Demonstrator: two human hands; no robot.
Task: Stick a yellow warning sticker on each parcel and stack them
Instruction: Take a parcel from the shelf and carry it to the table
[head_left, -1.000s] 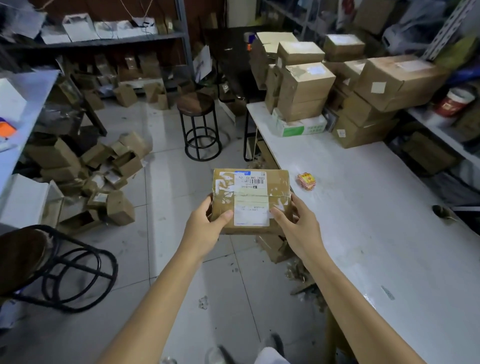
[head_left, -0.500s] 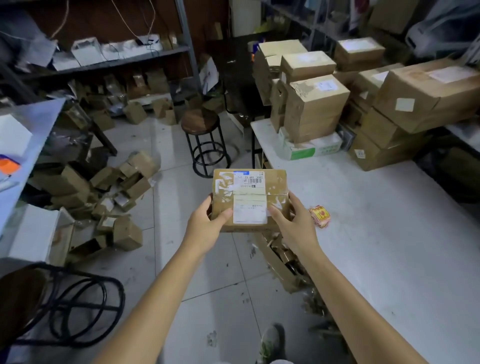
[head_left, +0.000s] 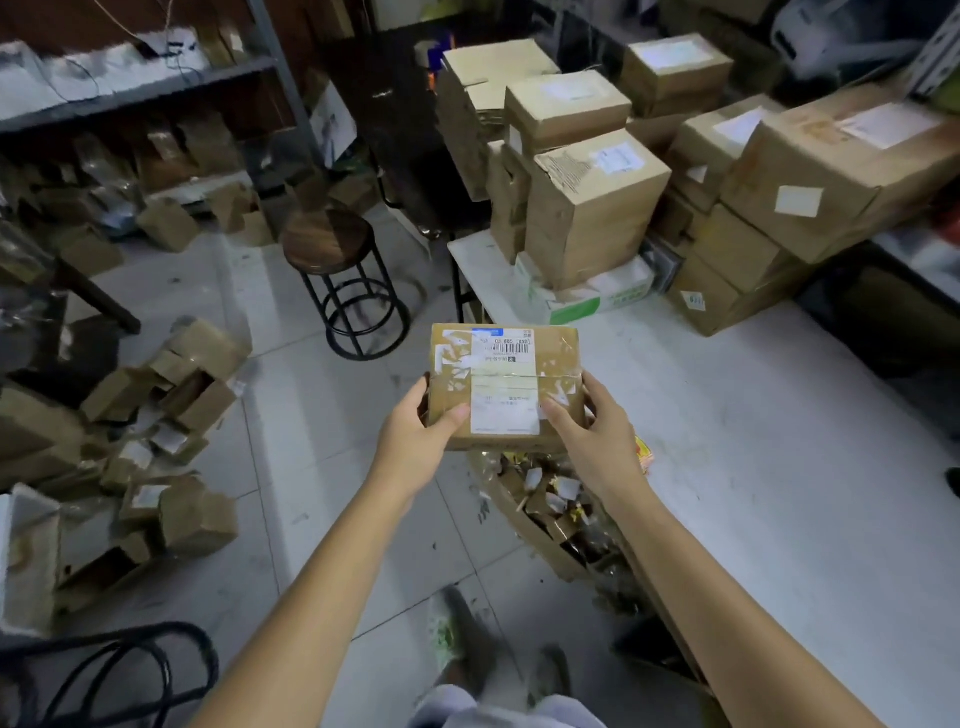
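Parcel: a flat brown cardboard parcel (head_left: 452, 384), taped over, held top face up and roughly level in front of the person

Parcel position: in the air above the floor, just off the near-left edge of the white table (head_left: 753, 467); its right end overlaps the table edge in the view

Label: a white shipping label (head_left: 504, 410) runs down the middle of the top face, with a barcode and a blue strip at the far end

Left hand: the left hand (head_left: 415, 441) grips the parcel's near-left corner, thumb (head_left: 454, 415) lying on the top face beside the label, fingers curled under and out of sight

Right hand: the right hand (head_left: 592, 431) grips the near-right corner, thumb (head_left: 556, 415) on the top face at the label's right edge, fingers wrapped round the right side

Hands to parcel: the parcel sits between the two hands, both on its near half, the far half free

Yellow-and-red piece: a small yellow-and-red piece (head_left: 643, 454) lies on the table just beyond the right hand, mostly hidden by it

Stacked boxes: a stack of brown boxes (head_left: 597, 218) fills the far end of the table, well apart from the held parcel; one rests on a white-and-green carton (head_left: 587, 299)

Floor, left: loose small boxes (head_left: 171, 415) lie scattered on the tiles

Stool: a round stool (head_left: 332, 244) stands beyond the parcel

Under the table edge: an open carton of scraps (head_left: 550, 509) sits below the hands
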